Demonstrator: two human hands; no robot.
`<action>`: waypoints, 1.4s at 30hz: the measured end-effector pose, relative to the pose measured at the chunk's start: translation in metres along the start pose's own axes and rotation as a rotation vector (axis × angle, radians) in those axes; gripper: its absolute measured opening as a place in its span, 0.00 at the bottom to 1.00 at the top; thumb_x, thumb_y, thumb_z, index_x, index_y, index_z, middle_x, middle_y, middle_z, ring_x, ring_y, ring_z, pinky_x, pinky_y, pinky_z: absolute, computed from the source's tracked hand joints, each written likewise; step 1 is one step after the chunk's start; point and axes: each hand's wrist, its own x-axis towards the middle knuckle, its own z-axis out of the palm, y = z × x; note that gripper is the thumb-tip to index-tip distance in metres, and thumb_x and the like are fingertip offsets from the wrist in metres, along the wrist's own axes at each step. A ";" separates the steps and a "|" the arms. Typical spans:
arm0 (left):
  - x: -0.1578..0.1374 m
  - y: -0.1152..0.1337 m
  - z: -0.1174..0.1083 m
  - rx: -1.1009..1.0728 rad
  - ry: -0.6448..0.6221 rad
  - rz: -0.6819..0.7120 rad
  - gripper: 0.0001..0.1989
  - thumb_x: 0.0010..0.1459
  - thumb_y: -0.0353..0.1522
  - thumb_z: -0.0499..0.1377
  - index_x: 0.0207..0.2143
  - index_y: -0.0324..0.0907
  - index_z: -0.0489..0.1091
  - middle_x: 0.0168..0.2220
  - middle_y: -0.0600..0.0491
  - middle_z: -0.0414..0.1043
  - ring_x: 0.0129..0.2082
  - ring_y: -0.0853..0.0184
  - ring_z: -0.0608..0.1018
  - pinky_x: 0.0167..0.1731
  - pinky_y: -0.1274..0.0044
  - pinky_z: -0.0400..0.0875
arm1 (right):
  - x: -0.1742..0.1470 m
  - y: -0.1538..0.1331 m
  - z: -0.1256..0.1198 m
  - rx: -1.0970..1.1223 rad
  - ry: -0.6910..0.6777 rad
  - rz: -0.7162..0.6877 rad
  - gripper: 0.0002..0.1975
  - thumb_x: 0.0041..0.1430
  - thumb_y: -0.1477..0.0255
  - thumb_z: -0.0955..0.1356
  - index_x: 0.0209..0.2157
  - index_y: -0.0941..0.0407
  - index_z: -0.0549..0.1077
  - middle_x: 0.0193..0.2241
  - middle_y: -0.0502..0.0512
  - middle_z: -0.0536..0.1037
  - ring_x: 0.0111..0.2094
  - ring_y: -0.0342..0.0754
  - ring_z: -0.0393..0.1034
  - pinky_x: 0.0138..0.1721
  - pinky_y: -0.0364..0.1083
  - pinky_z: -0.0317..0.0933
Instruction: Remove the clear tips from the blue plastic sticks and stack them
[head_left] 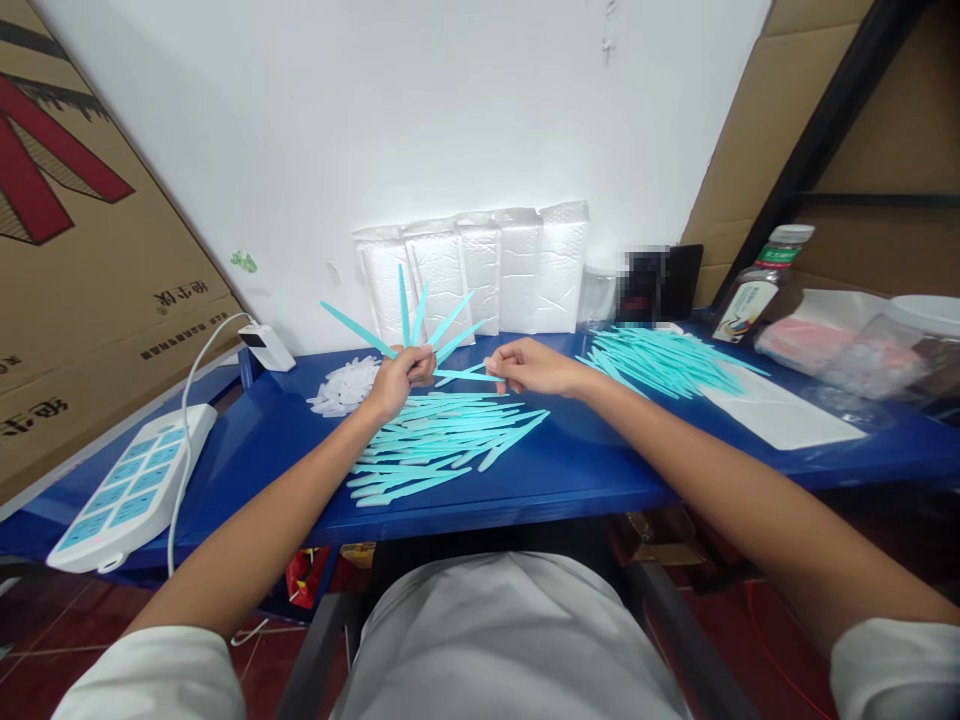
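Note:
My left hand (pixel 406 369) is closed around several slim turquoise eyebrow razors (pixel 406 305), which fan out above the fist. Level with it, my right hand (pixel 529 367) pinches the end of one more turquoise razor (pixel 469 375), whose other end reaches toward the left fist. Below both hands a loose pile of the same razors (pixel 450 440) lies on the blue table (pixel 585 460). Beside the left hand sits a heap of small translucent white plastic pieces (pixel 345 387), perhaps blade caps. The fingertips of the left hand are partly hidden.
Another razor pile (pixel 667 360) lies at the right, partly over a white sheet (pixel 784 408). White padded mailers (pixel 480 270) lean on the wall. A power strip (pixel 135 485) with a cable, a plugged white adapter (pixel 268 346), and a bottle (pixel 761 285) stand around.

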 end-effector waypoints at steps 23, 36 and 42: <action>0.004 0.001 -0.007 0.051 0.120 0.002 0.30 0.61 0.42 0.60 0.14 0.44 0.48 0.18 0.57 0.44 0.19 0.72 0.53 0.21 0.75 0.50 | 0.000 0.015 -0.037 -0.360 0.182 0.133 0.08 0.69 0.73 0.68 0.33 0.55 0.70 0.26 0.53 0.81 0.25 0.45 0.69 0.31 0.44 0.58; 0.003 -0.006 -0.012 0.075 0.031 -0.008 0.29 0.66 0.43 0.58 0.16 0.43 0.50 0.19 0.56 0.47 0.21 0.71 0.54 0.23 0.75 0.51 | -0.010 -0.007 -0.023 0.059 -0.001 -0.011 0.17 0.60 0.58 0.75 0.37 0.58 0.74 0.26 0.51 0.79 0.24 0.40 0.63 0.27 0.42 0.55; 0.001 -0.003 -0.003 0.082 0.008 -0.055 0.30 0.64 0.44 0.60 0.15 0.43 0.50 0.20 0.56 0.44 0.21 0.72 0.52 0.22 0.75 0.52 | -0.008 -0.007 -0.014 0.059 -0.001 -0.014 0.16 0.62 0.58 0.74 0.37 0.58 0.74 0.26 0.52 0.80 0.23 0.40 0.62 0.26 0.42 0.54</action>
